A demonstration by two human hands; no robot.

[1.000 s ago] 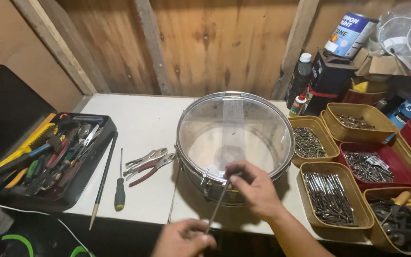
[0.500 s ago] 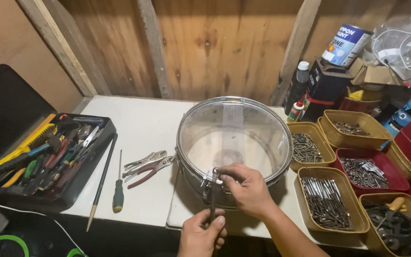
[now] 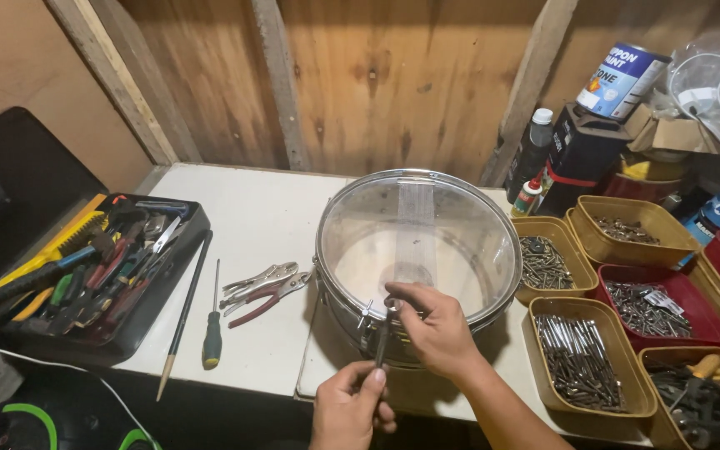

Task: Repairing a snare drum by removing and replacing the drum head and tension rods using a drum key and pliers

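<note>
Your left hand grips a slim rod tool at the drum's near rim; your right hand pinches its top against the rim.

Clear silver-rimmed drum, white table, brown trays.

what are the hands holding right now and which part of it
Both hands grip one thin dark rod-like tool at the drum's rim: left hand at its lower end, right hand pinching its top.
</note>
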